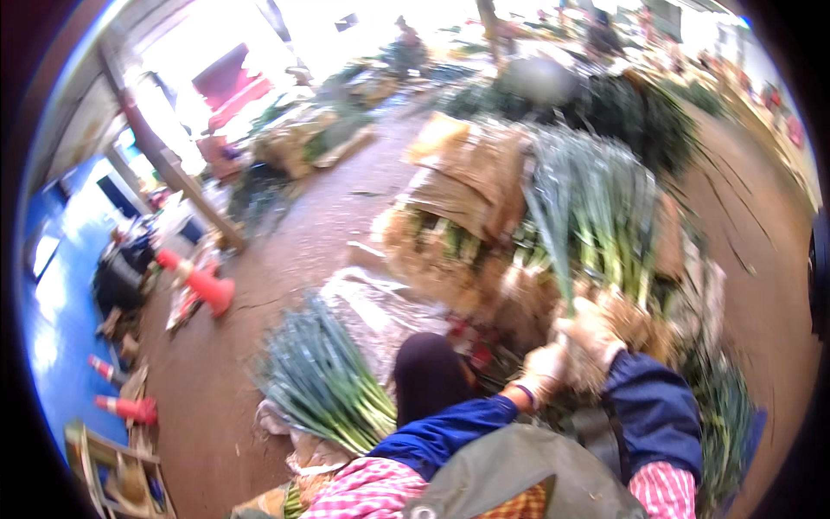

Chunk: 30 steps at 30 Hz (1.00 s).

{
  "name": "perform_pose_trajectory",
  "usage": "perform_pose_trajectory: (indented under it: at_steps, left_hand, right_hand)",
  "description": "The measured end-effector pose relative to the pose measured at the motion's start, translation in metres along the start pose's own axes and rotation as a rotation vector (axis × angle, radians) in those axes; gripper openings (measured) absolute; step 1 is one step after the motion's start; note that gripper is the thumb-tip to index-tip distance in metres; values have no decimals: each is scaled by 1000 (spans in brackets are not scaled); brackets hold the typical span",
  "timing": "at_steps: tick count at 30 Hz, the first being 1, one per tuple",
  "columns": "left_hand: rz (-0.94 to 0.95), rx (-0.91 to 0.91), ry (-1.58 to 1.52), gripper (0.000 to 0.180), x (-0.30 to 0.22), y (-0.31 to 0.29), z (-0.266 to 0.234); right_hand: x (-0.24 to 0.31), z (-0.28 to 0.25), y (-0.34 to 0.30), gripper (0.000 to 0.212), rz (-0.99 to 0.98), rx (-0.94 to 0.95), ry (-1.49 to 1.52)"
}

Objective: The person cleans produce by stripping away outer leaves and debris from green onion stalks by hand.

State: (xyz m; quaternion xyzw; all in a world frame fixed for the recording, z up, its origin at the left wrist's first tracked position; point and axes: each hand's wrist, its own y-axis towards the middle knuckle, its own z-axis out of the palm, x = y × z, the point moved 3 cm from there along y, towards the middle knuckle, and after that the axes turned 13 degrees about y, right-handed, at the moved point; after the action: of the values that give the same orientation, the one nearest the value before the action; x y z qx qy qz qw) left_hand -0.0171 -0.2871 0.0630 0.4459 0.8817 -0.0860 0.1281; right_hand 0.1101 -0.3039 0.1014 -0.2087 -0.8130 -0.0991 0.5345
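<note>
- One green onion [563,272] rises before a large onion bundle [627,216], its lower stem gripped by the right hand [595,336].
- Left hand [545,368] sits just beside, fingers curled; blur hides whether it grips.
- Left of the dark-clad knee [430,376], another bundle [320,372] lies.
- Farther left: orange cone [204,285].

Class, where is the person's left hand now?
In the head view, the left hand is right of centre, just below-left of the right hand and right of the dark knee.
</note>
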Motion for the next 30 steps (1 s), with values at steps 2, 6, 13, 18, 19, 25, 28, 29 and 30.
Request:
perform_pose_trajectory:
  at_steps: [2, 6, 13, 18, 19, 25, 28, 29, 30]
  left_hand:
    - [46, -157, -9, 49, 4, -6, 9]
    - [-96, -54, -1001, 55, 11, -8, 12]
    - [-242, -92, -2047, 16, 47, 13, 30]
    - [-170, 51, -2492, 26, 47, 10, 19]
    - [-355, 25, -2344, 26, 28, 7, 0]
    - [-284, 231, -1762, 26, 19, -19, -25]
    - [-80, 358, -1798, 21, 21, -21, -36]
    - [-66, 344, -1816, 20, 20, -34, -35]
    - [-42, 328, -1823, 18, 13, -44, -45]
  right_hand:
    - [17, 2, -3, 27, 65, 10, -241]
    - [17, 0, 2, 25, -28, -224, -344]
    - [86, 40, -61, 9, 277, 374, 1078]
    - [73, 51, -64, 15, 67, 496, 868]
    - [40, 34, -47, 17, -28, 347, 879]
    - [-8, -2, -2, 16, 264, -89, 1381]
    - [-20, 37, 13, 22, 436, 5, 1555]
    - [-23, 47, 10, 22, 433, 20, 1445]
    - [-16, 49, 9, 23, 403, 34, 1316]
